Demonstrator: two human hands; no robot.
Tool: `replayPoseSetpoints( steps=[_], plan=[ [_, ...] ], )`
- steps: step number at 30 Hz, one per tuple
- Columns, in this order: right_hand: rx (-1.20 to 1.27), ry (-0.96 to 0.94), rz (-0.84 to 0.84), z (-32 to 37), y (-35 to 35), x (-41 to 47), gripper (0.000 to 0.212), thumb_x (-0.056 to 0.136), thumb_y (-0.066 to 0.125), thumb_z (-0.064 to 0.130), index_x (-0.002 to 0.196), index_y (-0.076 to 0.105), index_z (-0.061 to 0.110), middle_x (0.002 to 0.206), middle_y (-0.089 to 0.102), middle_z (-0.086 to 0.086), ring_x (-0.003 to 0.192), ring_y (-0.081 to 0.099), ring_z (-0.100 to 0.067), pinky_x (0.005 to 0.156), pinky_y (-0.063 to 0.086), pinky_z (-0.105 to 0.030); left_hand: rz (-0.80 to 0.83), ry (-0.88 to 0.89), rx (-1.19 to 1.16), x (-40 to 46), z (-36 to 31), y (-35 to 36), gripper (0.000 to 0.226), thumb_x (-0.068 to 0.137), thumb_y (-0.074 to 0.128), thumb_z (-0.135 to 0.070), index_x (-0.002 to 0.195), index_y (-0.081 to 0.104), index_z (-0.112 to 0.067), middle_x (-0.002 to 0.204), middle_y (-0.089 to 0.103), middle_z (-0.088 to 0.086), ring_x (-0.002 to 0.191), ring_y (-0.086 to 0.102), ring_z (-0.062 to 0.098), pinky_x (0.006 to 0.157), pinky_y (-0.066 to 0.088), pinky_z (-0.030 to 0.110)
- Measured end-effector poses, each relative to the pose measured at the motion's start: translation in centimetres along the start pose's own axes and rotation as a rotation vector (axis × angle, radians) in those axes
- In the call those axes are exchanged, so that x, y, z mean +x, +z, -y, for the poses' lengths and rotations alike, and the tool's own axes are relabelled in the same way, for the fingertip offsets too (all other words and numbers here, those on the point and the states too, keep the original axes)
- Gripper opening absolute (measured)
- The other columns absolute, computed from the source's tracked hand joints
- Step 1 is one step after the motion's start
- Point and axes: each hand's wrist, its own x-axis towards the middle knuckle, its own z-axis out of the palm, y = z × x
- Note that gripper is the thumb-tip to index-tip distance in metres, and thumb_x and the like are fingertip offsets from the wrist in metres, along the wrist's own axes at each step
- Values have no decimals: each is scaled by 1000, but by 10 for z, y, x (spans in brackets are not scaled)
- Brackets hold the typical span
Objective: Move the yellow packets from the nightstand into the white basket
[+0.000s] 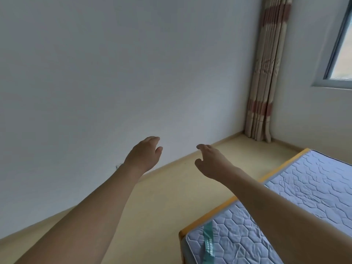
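Both arms reach forward into the air in front of a bare white wall. My left hand [144, 155] hangs with relaxed fingers and holds nothing. My right hand [211, 161] is likewise loose and holds nothing, its fingers pointing toward the wall. No yellow packets, no nightstand and no white basket appear in this view.
A bed with a quilted pale mattress [297, 197] in a wooden frame fills the lower right. Pale yellow floor [171, 197] runs between bed and wall. A striped curtain [266, 73] hangs in the far corner beside a window [341, 54].
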Motion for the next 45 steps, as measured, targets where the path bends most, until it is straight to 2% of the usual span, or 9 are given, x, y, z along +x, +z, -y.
replayPoseSetpoints(
  steps=[6, 11, 14, 19, 23, 29, 34, 41, 45],
  plan=[
    [-16, -81, 4, 19, 41, 138, 51, 94, 46, 18, 144, 37, 10, 140, 46, -9, 121, 48, -25, 96, 41, -34, 16, -10, -2, 109, 76, 28, 46, 103, 38, -32, 146, 40, -14, 152, 40, 0, 138, 39, 21, 108, 34, 35],
    [-15, -57, -17, 26, 69, 270, 54, 94, 45, 22, 146, 34, 13, 145, 43, -6, 130, 43, -23, 96, 38, -31, -15, 27, -12, 223, 141, 41, 47, 102, 40, -31, 146, 40, -15, 153, 40, 0, 139, 38, 19, 110, 32, 33],
    [-10, -28, -63, 30, 74, 350, 54, 95, 45, 24, 147, 34, 14, 146, 42, -4, 128, 45, -21, 91, 37, -29, -30, 54, -6, 302, 173, 43, 47, 102, 40, -32, 146, 41, -16, 153, 40, 0, 139, 38, 19, 111, 33, 34],
    [-3, 8, -82, 17, 91, 461, 51, 96, 45, 25, 145, 36, 15, 142, 45, -3, 119, 49, -19, 85, 34, -26, -20, 71, -71, 420, 203, 80, 46, 102, 41, -30, 145, 43, -14, 151, 42, 2, 138, 40, 20, 110, 33, 34],
    [1, 84, -58, -17, 102, 552, 53, 95, 45, 27, 146, 35, 17, 143, 45, -3, 124, 47, -20, 94, 38, -30, 54, 96, -87, 514, 212, 127, 46, 102, 40, -30, 145, 42, -14, 152, 41, 1, 138, 39, 20, 109, 34, 34],
    [4, 105, -74, -86, 111, 706, 54, 95, 44, 25, 147, 33, 18, 148, 40, -1, 131, 42, -18, 93, 36, -28, 61, 177, -85, 680, 210, 200, 45, 102, 40, -31, 145, 42, -15, 152, 41, 0, 137, 41, 20, 108, 36, 34],
    [-4, 173, -87, -151, 82, 825, 55, 94, 44, 23, 147, 33, 14, 150, 38, -3, 132, 41, -20, 99, 38, -30, 101, 223, -87, 830, 187, 239, 46, 102, 40, -31, 145, 42, -15, 152, 41, 0, 137, 40, 20, 109, 35, 34],
    [-22, 315, -187, -252, 23, 944, 54, 93, 45, 21, 146, 35, 15, 145, 42, -5, 125, 46, -22, 95, 44, -32, 107, 352, -127, 1002, 119, 297, 46, 102, 41, -32, 145, 43, -14, 150, 43, 0, 136, 41, 21, 109, 35, 35],
    [-40, 373, -210, -327, -5, 1003, 55, 94, 45, 22, 147, 34, 14, 146, 41, -4, 128, 45, -23, 99, 43, -36, 124, 423, -142, 1094, 64, 343, 46, 102, 41, -32, 145, 43, -14, 150, 43, 1, 137, 41, 21, 108, 34, 35]
  ],
)
